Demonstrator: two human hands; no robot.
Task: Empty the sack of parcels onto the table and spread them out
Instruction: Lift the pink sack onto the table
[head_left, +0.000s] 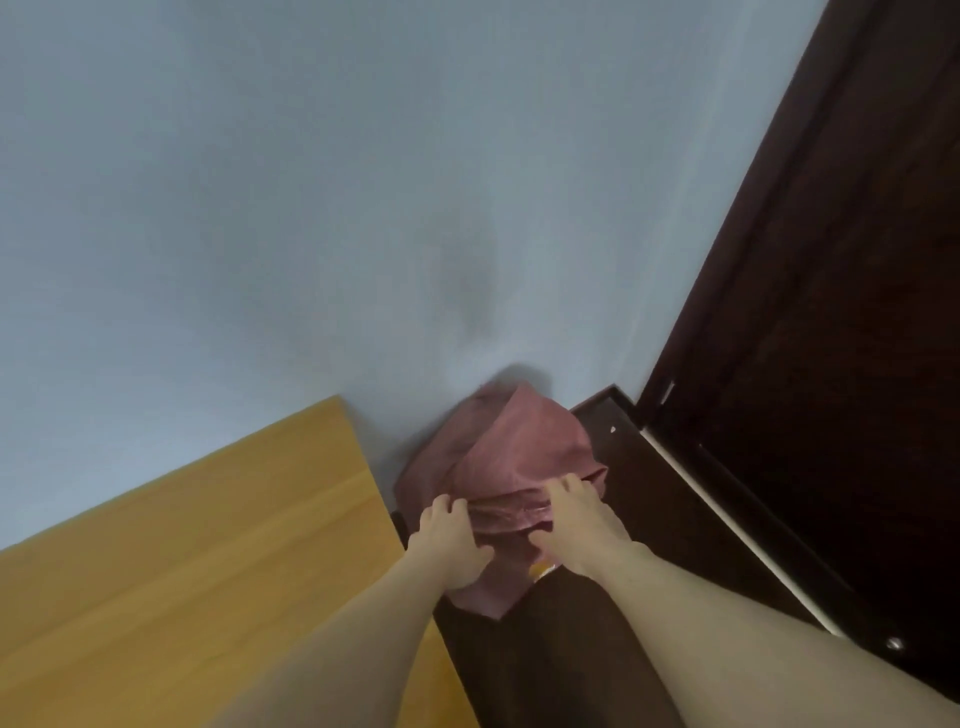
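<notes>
A dusty-pink cloth sack (519, 441) stands on the dark floor against the wall, just right of the table's end. My left hand (451, 545) grips the bunched cloth at the sack's left side. My right hand (576, 519) grips the gathered top edge on the right. A small bit of orange and white (543, 571) peeks out under the cloth between my hands; the parcels inside are hidden. The light wooden table (208, 545) fills the lower left.
A pale blue-grey wall (363, 208) rises behind the sack. A dark brown door and frame (831, 364) stand at the right, with a dark floor (649, 493) and a pale threshold strip below it.
</notes>
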